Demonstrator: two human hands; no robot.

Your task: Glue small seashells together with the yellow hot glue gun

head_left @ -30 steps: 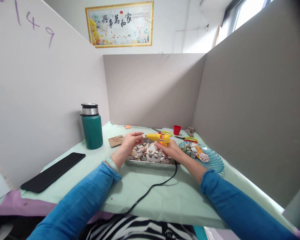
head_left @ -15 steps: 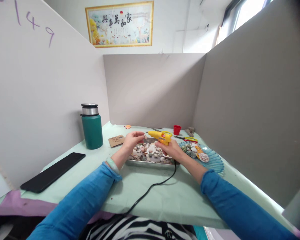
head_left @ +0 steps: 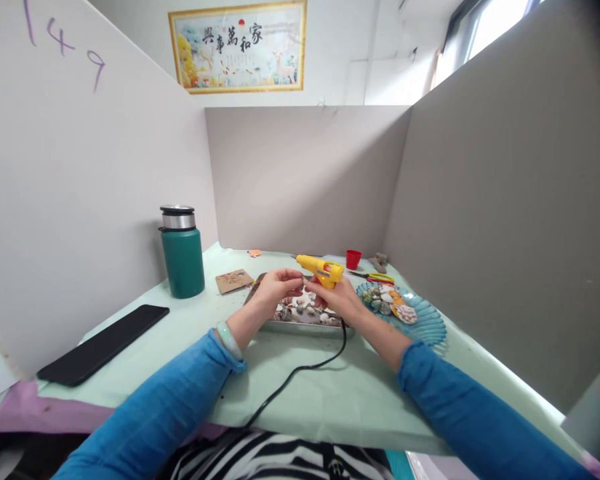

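My right hand (head_left: 341, 297) grips the handle of a yellow hot glue gun (head_left: 320, 268), its nozzle pointing left above a metal tray (head_left: 305, 328). Seashells (head_left: 300, 311) of several sizes lie in the tray. Over the tray's left part, the fingers of my left hand (head_left: 276, 291) are pinched together on a small shell, which they mostly hide. The fingertips of both hands nearly meet just below the gun's barrel. A black cord (head_left: 300, 368) runs from the gun toward the table's front edge.
On the right is a blue scalloped plate (head_left: 433, 325) with shells. Behind it are scissors (head_left: 375, 277) and a red cup (head_left: 353, 259). A brown card (head_left: 234, 281), a green bottle (head_left: 183, 263) and a black phone-like slab (head_left: 105, 343) are on the left. Grey partitions (head_left: 310, 180) surround the table.
My left hand has moved right, bringing its pinched fingers from near the nozzle tip to beneath the barrel, close to my right fingers. The glue gun stays nearly in place.
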